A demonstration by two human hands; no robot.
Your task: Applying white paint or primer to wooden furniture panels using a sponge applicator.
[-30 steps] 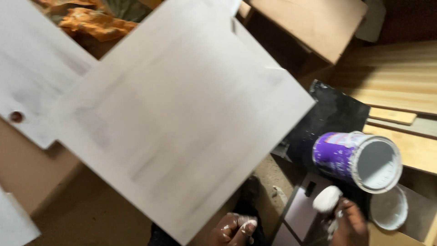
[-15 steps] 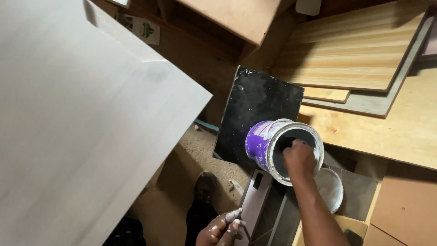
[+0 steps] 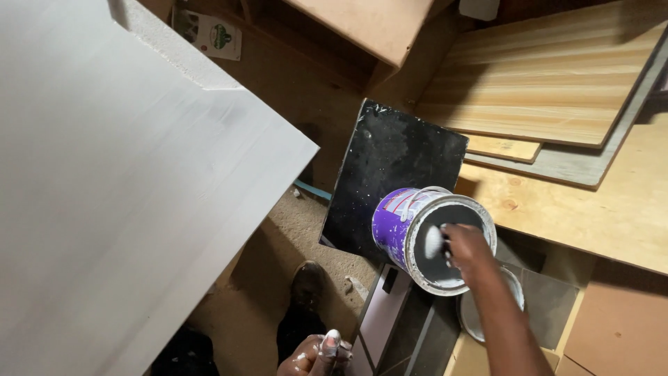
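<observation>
The big white-painted board (image 3: 118, 202) fills the room from 9 to 11 o'clock, its corner edge stopping well apart from the purple paint can (image 3: 424, 233), bare floor between. The can stands open at 4 o'clock, touching a black panel (image 3: 396, 174), grey-white paint inside. The right hand (image 3: 467, 251) reaches into it – what it grasps I cannot tell. The left hand (image 3: 316, 355), paint-smeared, at 6 o'clock – grip unclear

Dusty brown floor (image 3: 278, 230) underfoot, dimly lit. Pale striped wood panels (image 3: 543, 76) stacked at upper right over plain plywood sheets (image 3: 612, 209); a brown board (image 3: 376, 24) leaning at top.
</observation>
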